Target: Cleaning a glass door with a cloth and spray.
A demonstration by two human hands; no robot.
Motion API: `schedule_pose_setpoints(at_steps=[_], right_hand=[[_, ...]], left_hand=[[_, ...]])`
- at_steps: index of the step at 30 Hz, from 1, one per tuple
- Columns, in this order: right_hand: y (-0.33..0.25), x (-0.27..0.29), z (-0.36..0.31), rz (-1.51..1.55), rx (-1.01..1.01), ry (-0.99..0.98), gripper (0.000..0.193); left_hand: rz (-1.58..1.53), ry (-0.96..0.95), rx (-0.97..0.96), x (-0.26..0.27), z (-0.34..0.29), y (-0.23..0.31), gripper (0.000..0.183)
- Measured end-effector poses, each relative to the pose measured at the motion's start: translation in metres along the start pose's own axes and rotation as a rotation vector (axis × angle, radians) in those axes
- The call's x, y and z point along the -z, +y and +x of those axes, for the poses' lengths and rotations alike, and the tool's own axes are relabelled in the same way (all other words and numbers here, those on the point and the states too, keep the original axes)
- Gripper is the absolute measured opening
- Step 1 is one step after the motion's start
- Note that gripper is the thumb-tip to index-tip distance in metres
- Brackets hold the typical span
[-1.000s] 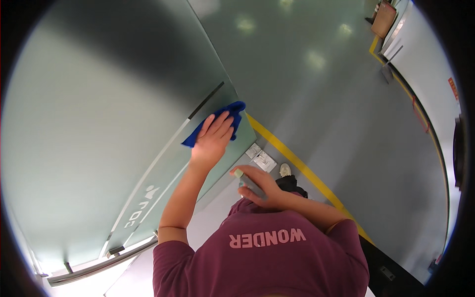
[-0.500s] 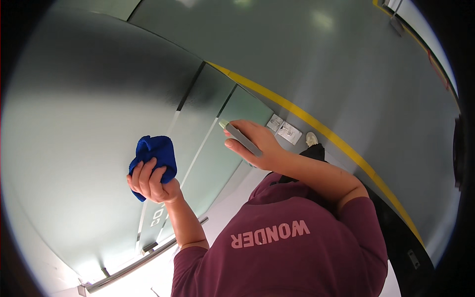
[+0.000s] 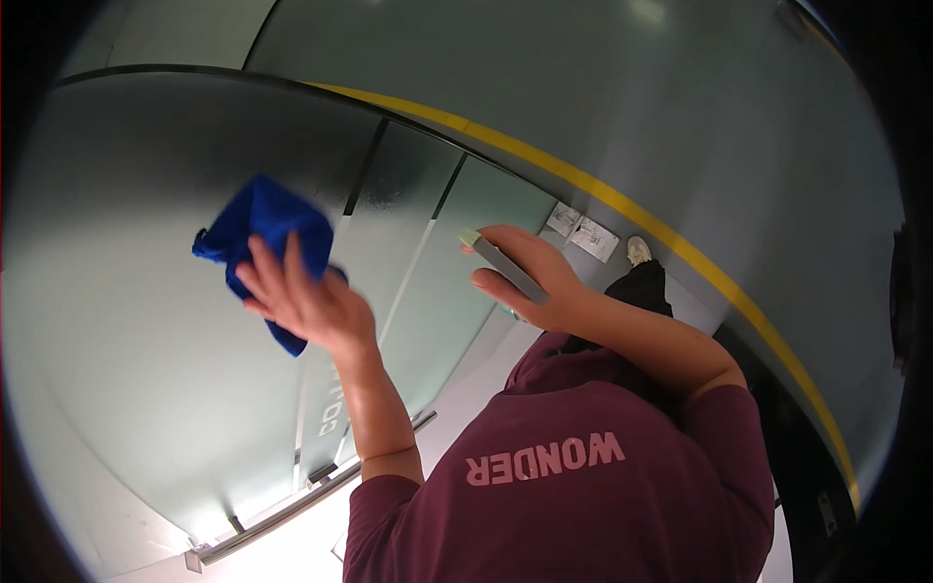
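With fingers spread over it, my left hand point(image 3: 316, 306) holds a blue cloth point(image 3: 260, 209) against a large frosted glass panel point(image 3: 146, 321). The cloth is bunched, its loose corners sticking out past my fingers. My right hand point(image 3: 544, 272) is wrapped round what looks like a spray bottle point(image 3: 510, 268), seen from above. Its head is a long grey bar with a pale green tip pointing toward the glass. Most of its body is hidden under my hand. Droplets point(image 3: 384, 199) show on the glass between the dark stripes.
A metal rail point(image 3: 282, 515) runs along the panel at the lower left. Two white floor-level plates point(image 3: 595, 239) sit near my shoe point(image 3: 638, 251). A yellow line point(image 3: 583, 180) curves across the grey floor point(image 3: 525, 68). Something black point(image 3: 812, 466) stands at my right side.
My left hand has moved the blue cloth up across the glass, and its fingers have spread. The cloth has opened out more. My right hand keeps its hold; the whole view has shifted slightly.
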State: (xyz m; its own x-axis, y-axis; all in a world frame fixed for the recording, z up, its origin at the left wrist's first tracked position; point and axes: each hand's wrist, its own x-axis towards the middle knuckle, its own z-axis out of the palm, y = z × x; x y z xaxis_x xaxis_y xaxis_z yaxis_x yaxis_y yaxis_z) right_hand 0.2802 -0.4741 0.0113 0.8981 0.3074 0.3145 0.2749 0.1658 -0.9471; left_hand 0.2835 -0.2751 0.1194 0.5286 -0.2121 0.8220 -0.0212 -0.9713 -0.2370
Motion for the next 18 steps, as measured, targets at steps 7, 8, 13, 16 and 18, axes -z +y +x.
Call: schedule_pose_setpoints(at_steps=[7,8,13,16,18], right_hand=[[0.003,0.012,-0.021,0.037,-0.064,0.030,0.032],[0.003,0.014,-0.024,0.003,-0.069,0.007,0.030],[0.013,0.017,-0.041,0.045,-0.113,0.027,0.030],[0.016,0.017,-0.048,0.053,-0.137,0.040,0.030],[0.017,0.016,-0.048,0.060,-0.128,0.042,0.031]], left_hand=[[0.208,-0.637,-0.636,-0.058,-0.049,0.026,0.046],[0.234,-0.692,-0.747,-0.059,-0.056,0.027,0.047],[0.257,-0.646,-0.620,-0.042,-0.033,0.002,0.046],[0.551,-0.198,-0.307,-0.023,0.029,0.012,0.031],[0.552,-0.176,-0.305,-0.033,0.023,0.009,0.034]])
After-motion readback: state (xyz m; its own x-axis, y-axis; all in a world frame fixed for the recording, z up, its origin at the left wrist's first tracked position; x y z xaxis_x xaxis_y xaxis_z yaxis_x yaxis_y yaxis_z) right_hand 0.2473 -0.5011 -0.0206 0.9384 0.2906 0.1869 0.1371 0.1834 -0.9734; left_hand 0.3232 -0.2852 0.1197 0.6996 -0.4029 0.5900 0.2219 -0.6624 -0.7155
